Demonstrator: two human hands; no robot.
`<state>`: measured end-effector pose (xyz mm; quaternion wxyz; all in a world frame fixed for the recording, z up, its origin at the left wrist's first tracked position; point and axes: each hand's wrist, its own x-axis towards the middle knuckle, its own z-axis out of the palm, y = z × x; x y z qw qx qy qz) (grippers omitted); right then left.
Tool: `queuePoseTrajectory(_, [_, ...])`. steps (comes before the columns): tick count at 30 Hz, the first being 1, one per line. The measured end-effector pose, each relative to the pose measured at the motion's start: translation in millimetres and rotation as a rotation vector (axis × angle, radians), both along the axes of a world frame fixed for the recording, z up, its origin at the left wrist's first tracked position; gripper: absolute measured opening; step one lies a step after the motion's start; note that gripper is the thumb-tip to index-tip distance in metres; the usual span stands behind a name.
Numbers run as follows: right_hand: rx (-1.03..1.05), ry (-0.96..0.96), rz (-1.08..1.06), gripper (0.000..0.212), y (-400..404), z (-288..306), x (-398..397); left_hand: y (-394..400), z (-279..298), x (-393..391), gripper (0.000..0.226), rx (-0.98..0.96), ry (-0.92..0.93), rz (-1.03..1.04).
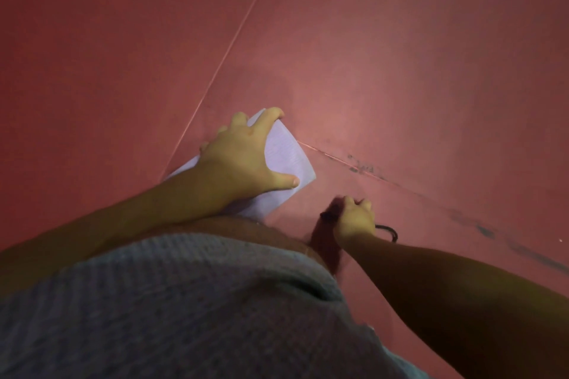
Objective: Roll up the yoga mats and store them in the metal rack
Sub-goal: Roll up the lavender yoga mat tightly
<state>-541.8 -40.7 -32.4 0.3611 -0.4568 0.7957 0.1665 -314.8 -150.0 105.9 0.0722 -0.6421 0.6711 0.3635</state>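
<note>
The yoga mat (286,163) is pale lavender and appears rolled into a bundle, though only its near end shows. It lies low in the middle of the view, on or just above the red floor (400,55) and close against the person's body; whether it touches the floor cannot be told. Its surface carries a faint ribbed texture, and one blunt corner points to the right.

The left hand (243,157) lies over the top of the mat with its fingers spread wide — the fingertips curl over the far edge, and the thumb reaches along the near side toward the corner. The hand grips the bundle from above, and the forearm runs back to the lower left.

The right hand (354,218) sits just right of the mat and apart from it, its fingers curled round a thin dark cord (389,231). One loop of the cord shows beyond the wrist, and a blurred dark end sticks out on the thumb side. What the cord is fastened to cannot be made out.

A grey knitted top (184,301) fills the lower part of the view. Pale seams (221,61) cross the floor, and dark scuff marks (366,168) trail along the one running off to the right.
</note>
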Motion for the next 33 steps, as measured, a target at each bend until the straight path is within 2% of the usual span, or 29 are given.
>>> queuePoseTrajectory(3, [0.051, -0.070, 0.100, 0.033, -5.2, -0.8, -2.6, 1.7, 4.0, 5.9, 0.110, -0.028, 0.023, 0.040])
queuePoseTrajectory(5, [0.009, -0.153, 0.125, 0.021, -12.8, 7.2, -0.2, 4.6, 7.5, 13.1, 0.110, -0.056, 0.037, 0.074])
queuePoseTrajectory(8, [-0.094, -0.192, 0.166, 0.019, -31.4, 22.7, 17.7, 8.8, 14.0, 21.4, 0.109, -0.083, 0.069, 0.124])
queuePoseTrajectory(11, [-0.223, -0.170, 0.119, 0.020, -67.2, 41.9, 58.3, 14.9, 20.5, 24.2, 0.106, -0.131, 0.050, 0.131])
queuePoseTrajectory(14, [-0.275, -0.328, 0.017, 0.009, -101.2, 55.6, 102.6, 22.3, 26.9, 34.1, 0.099, -0.199, -0.037, 0.193])
queuePoseTrajectory(16, [-0.293, -0.437, -0.111, 0.017, -110.8, 64.1, 127.0, 25.4, 33.7, 47.5, 0.096, -0.262, -0.068, 0.269])
queuePoseTrajectory(19, [-0.266, -0.717, -0.539, 0.011, -110.3, 81.6, 160.0, 32.2, 49.2, 68.6, 0.095, -0.363, -0.089, 0.344])
queuePoseTrajectory(20, [-0.225, -0.824, -0.669, 0.015, -109.7, 88.1, 170.1, 34.9, 55.6, 74.7, 0.095, -0.395, -0.084, 0.361])
queuePoseTrajectory(23, [-0.146, -1.032, -0.791, 0.030, -110.5, 117.1, 198.8, 44.4, 83.8, 95.2, 0.092, -0.479, -0.042, 0.428])
queuePoseTrajectory(29, [-0.205, -1.336, -0.592, 0.035, -107.4, 217.5, 286.0, 99.3, 169.7, 153.2, 0.090, -0.767, 0.008, 0.652])
queuePoseTrajectory(33, [-0.256, -1.527, -0.235, 0.028, -80.4, 324.9, 363.3, 161.7, 239.8, 191.9, 0.096, -1.066, -0.051, 0.903])
